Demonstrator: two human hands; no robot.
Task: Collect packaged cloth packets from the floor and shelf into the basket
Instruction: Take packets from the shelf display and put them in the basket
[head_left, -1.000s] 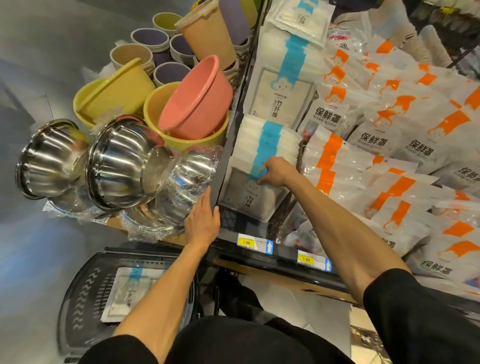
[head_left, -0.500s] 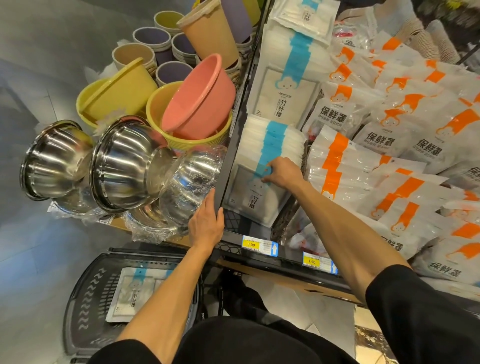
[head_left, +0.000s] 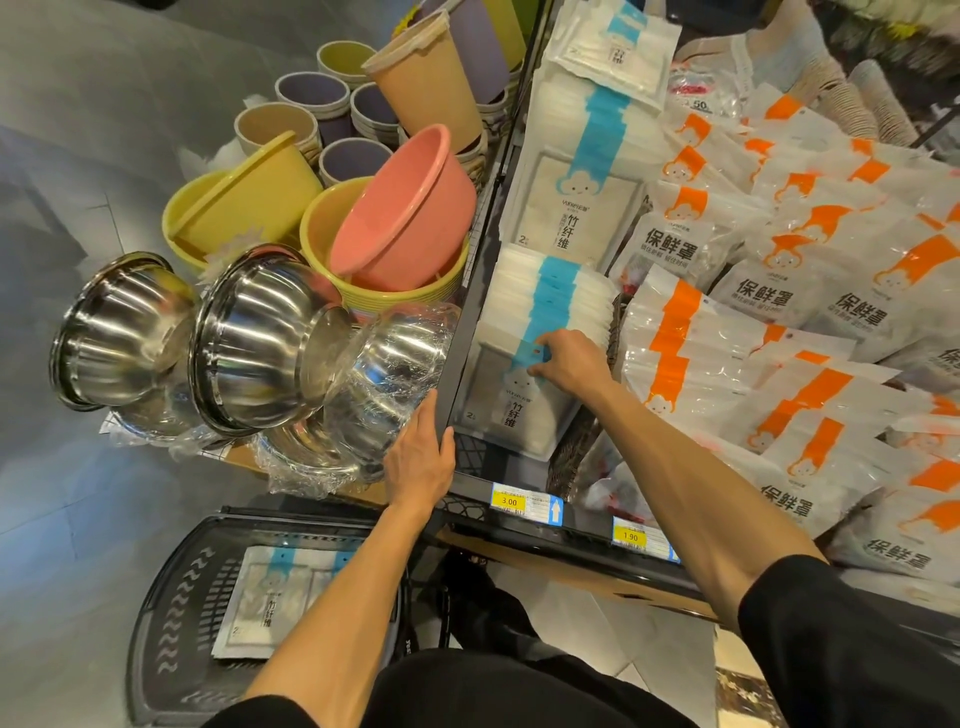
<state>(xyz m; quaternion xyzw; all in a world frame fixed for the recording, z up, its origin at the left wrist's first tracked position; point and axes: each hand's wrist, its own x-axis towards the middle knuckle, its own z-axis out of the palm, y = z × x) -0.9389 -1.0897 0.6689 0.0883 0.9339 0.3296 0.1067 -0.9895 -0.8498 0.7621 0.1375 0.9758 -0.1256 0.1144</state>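
Progress so far: at least two blue-striped cloth packets (head_left: 270, 603) lie flat in the dark basket (head_left: 171, 597) on the floor at lower left, partly hidden under our left forearm. We judge the task early to midway, since far more stock remains on the shelf than has been gathered.

Right hand (head_left: 569, 361) reaches into the shelf (head_left: 462, 322) and pinches the top edge of the front packet (head_left: 511, 410) of the near stack, thumb and fingers closed on its blue header strip. The packet stands in its row, not yet lifted clear. Behind it, the rest of that row is packed tight, and a second, taller row (head_left: 576, 208) of the same packets stands further back, with a few loose ones on top.

Left hand (head_left: 421, 462) rests against the black corner post of the shelf, fingers extended, holding nothing; it seems to brace us while we lean in.

Orange-striped bags (head_left: 727, 364) fill the shelf to the right; they carry different print, so we take them as not part of the task. Steel bowls (head_left: 260, 338) and plastic basins (head_left: 405, 208) sit to the left.

No packets show on the visible floor, so that part may be done, though we cannot see all of it. Left to do: draw this packet out, drop it in the basket, repeat.
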